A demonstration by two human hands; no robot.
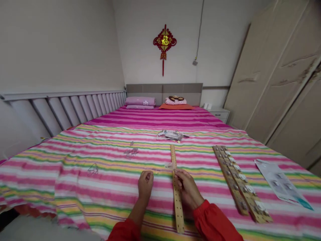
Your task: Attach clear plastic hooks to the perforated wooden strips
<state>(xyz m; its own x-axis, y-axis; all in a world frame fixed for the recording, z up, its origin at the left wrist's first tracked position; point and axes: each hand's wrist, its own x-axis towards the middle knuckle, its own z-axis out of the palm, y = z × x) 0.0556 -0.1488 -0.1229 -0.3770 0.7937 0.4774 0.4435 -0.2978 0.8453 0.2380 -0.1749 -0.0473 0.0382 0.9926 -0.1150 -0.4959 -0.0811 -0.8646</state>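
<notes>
A long, narrow wooden strip with rows of holes lies lengthwise in front of me on the striped bedspread. My right hand is at its right edge, thumb and fingers pinched together over the wood; what is between them is hidden. To the left of the strip, my left hand is closed in a loose fist above the cloth, and its contents do not show. A small clear plastic bag rests against the strip, just beyond my fingertips. Near my left hand is a tiny item, too small to name.
Two wooden strips bearing metal and white fittings lie at right, beside a flat blister pack. Farther up are a pile of clear packets and crumpled clear plastic pieces. A thin wiry tangle lies left. The bedspread is slightly wrinkled.
</notes>
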